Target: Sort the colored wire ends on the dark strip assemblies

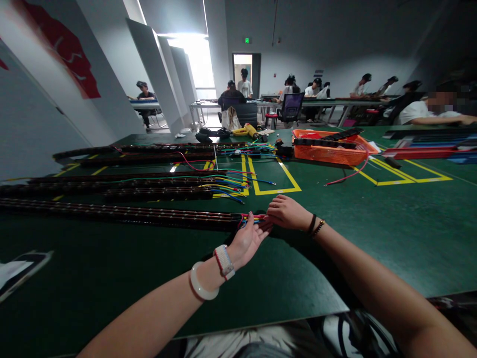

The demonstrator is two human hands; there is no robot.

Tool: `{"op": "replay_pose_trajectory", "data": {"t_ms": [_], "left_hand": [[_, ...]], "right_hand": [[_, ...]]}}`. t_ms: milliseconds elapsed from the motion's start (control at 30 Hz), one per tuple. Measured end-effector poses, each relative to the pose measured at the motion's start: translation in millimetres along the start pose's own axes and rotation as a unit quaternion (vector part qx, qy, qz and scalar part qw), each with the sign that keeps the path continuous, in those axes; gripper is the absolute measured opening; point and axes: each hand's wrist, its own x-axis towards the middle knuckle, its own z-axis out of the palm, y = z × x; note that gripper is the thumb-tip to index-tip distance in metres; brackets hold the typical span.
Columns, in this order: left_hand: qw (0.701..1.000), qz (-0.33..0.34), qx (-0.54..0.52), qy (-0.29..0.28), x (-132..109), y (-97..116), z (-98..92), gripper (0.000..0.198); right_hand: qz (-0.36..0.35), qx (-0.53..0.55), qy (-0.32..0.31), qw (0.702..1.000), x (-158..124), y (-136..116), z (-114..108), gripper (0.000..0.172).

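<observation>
A long dark sleeved cable bundle (122,213) lies across the green table (372,228), and coloured wires come out of its right end. My left hand (246,241), palm up, is under these wires, its thumb raised and its fingers bent around them. From the right, my right hand (288,211) pinches at the wire tips with curled fingers, close to my left fingertips. Just beyond lie more dark bundles (160,192) with blue, yellow and red wire ends with ring terminals.
An orange basket (328,155) holding dark bundles stands at the back right. A yellow heat gun (250,130) lies at the far edge. Yellow tape rectangles (278,191) mark the table. Several people sit at tables further back.
</observation>
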Motion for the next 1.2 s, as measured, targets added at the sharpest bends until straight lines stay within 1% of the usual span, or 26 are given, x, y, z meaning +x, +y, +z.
{"op": "replay_pose_trajectory", "data": {"t_ms": [67, 100, 133, 200, 233, 267, 300, 367, 433, 567, 667, 733, 867, 933, 1033, 1067, 1100, 1133, 1200], "left_hand": [[1.0, -0.003, -0.003, 0.0, 0, 0, -0.1, 0.044], [1.0, -0.006, -0.003, 0.005, 0, 0, -0.2, 0.045], [1.0, -0.009, -0.004, 0.011, 0, 0, -0.3, 0.046], [1.0, -0.01, -0.003, 0.019, 1, -1, -0.5, 0.047], [1.0, -0.007, -0.002, 0.018, 1, -1, -0.5, 0.047], [1.0, -0.004, -0.001, 0.016, 1, -2, -0.5, 0.047], [1.0, 0.001, 0.001, 0.013, 1, -2, -0.5, 0.047], [1.0, 0.005, 0.001, 0.008, 1, -2, -0.5, 0.046], [1.0, 0.005, -0.003, 0.002, 1, -1, -0.5, 0.045], [1.0, -0.005, -0.014, -0.004, 1, 0, -0.7, 0.043], [1.0, -0.008, -0.018, -0.006, 0, 1, -0.4, 0.045], [1.0, -0.008, -0.018, -0.003, -1, 1, -0.2, 0.045], [1.0, -0.009, -0.016, 0.0, -1, 1, -0.1, 0.044], [1.0, -0.008, -0.015, -0.003, -1, 1, -0.2, 0.044], [1.0, -0.002, -0.014, -0.007, -1, 1, 0.2, 0.041], [1.0, -0.001, -0.013, -0.006, -1, 1, 0.4, 0.041], [1.0, -0.001, -0.013, -0.004, -2, 1, 0.5, 0.04], [1.0, -0.002, -0.013, -0.002, -2, 1, 0.5, 0.04], [1.0, -0.005, -0.012, -0.003, -1, 1, 0.0, 0.041]], "right_hand": [[0.069, 0.081, 0.019, 0.994, 0, 2, 4, 0.032], [0.116, 0.131, 0.028, 0.984, 0, 2, 7, 0.032], [0.165, 0.185, 0.034, 0.968, 0, 3, 11, 0.033], [0.253, 0.29, 0.046, 0.922, 2, 4, 21, 0.038], [0.284, 0.333, 0.053, 0.898, 3, 4, 26, 0.04], [0.306, 0.363, 0.064, 0.878, 4, 5, 31, 0.042], [0.318, 0.382, 0.077, 0.864, 6, 6, 36, 0.042], [0.328, 0.399, 0.102, 0.85, 11, 9, 44, 0.043], [0.331, 0.403, 0.115, 0.846, 17, 13, 52, 0.043], [0.338, 0.386, 0.099, 0.853, 24, 20, 60, 0.044], [0.325, 0.369, 0.066, 0.868, 20, 19, 57, 0.045], [0.317, 0.348, 0.056, 0.881, 13, 16, 49, 0.044], [0.304, 0.274, 0.08, 0.909, 2, 12, 23, 0.042], [0.261, 0.26, 0.054, 0.928, -1, 12, 10, 0.044], [0.128, 0.249, -0.032, 0.959, -2, 13, -2, 0.046], [0.09, 0.244, -0.055, 0.964, -2, 13, -4, 0.046], [0.068, 0.24, -0.072, 0.966, -2, 13, -4, 0.045], [0.062, 0.241, -0.085, 0.965, -1, 12, -4, 0.045], [0.087, 0.259, -0.099, 0.957, -1, 11, -2, 0.047]]}}
